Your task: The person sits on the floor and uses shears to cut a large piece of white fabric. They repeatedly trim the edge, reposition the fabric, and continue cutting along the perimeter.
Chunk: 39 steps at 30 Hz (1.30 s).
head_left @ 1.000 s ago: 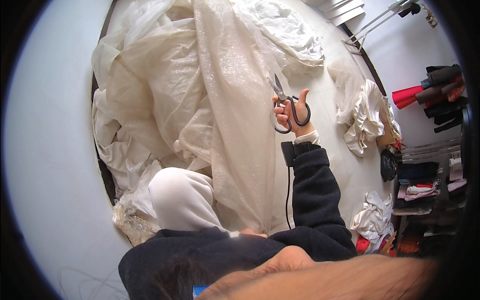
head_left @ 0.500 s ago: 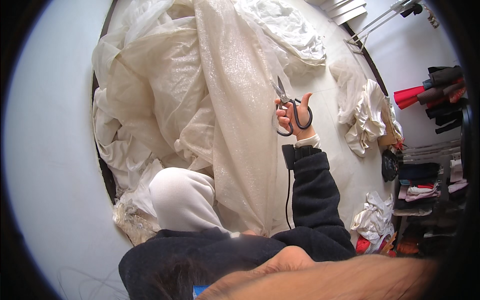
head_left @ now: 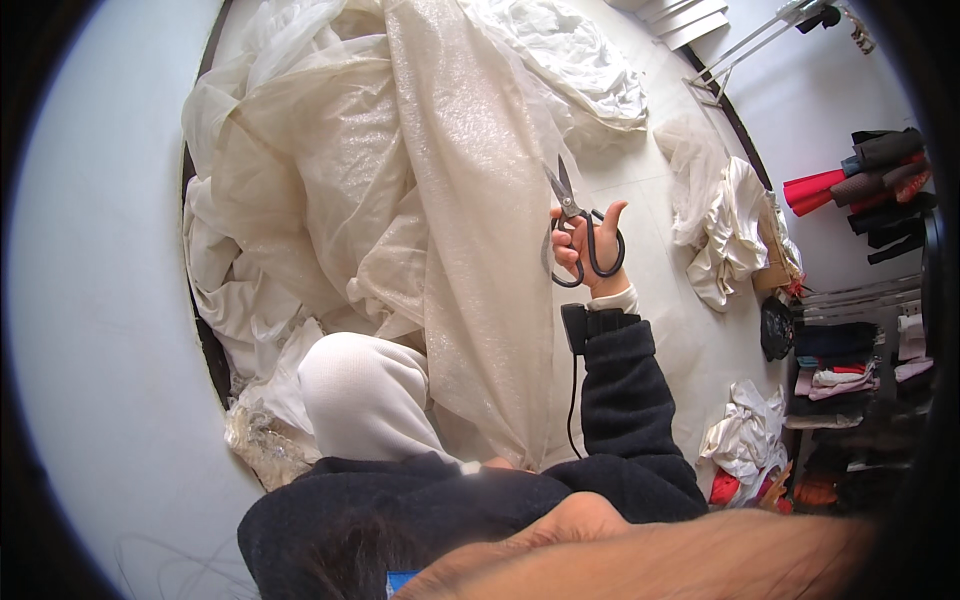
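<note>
My right hand (head_left: 582, 247) holds a pair of black-handled scissors (head_left: 567, 203), palm up. The thumb points away from the fingers, which are curled at the handle loops. The metal blades point away from me and are a little apart. Just left of the blades lies a long strip of shimmering cream fabric (head_left: 480, 220), running from the far side down to my lap. My left hand does not show clearly. A small patch of skin peeks out at the fabric's lower end, and I cannot tell what part of me it is.
A heap of sheer cream cloth (head_left: 310, 150) lies at the left, with white fabric (head_left: 580, 60) behind. My white-clad knee (head_left: 360, 390) is near it. Satin cloth (head_left: 735, 235), a plastic-wrapped bundle (head_left: 748, 430) and shelves of folded clothes (head_left: 840, 375) stand on the right.
My right hand has dropped slightly toward me with the scissors, and their blades look a bit wider apart. The fabric lies almost the same.
</note>
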{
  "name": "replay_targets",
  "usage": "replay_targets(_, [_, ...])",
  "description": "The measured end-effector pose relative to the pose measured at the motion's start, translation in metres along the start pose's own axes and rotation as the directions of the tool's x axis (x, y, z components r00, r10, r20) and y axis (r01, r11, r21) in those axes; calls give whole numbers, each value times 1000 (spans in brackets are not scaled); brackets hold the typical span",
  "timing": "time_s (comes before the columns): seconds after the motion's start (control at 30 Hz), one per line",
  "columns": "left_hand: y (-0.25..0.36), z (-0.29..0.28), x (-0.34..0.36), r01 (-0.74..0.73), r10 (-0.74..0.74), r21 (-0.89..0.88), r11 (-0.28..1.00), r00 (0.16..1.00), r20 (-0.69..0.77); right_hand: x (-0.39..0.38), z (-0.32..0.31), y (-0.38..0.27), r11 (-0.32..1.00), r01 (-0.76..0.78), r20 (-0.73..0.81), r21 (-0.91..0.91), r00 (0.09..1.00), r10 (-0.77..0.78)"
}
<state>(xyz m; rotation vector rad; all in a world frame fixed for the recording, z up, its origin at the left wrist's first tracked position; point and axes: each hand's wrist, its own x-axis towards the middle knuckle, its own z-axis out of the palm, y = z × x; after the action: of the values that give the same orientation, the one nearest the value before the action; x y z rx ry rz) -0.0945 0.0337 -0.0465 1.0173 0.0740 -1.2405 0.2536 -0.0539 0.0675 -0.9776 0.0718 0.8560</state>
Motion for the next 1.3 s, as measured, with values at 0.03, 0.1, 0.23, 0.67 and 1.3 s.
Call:
replay_targets(0.03, [0,-1,0,-4,4,5,1000,1000,-3,2,1,-2,1000,3,14,5,1000,-3])
replay_targets(0.1, [1,-3,1,-11,11,7,1000,1000,-14,9,1,-9,1000,8,12,5,1000,-8])
replay_targets(0.23, [7,-7,1,-22,23,25,999,999,-49,25,-1,-23,1000,-6,5,-5,1000,6])
replay_targets(0.67, [39,-37,8,-96,117,98,990,965,-233,98,-3,-80,975,-68,-42,-212,997,61])
replay_targets(1.3, [65,-83,33,-101,136,120,988,935,-327,159,-19,-83,978,-41,36,-203,998,49])
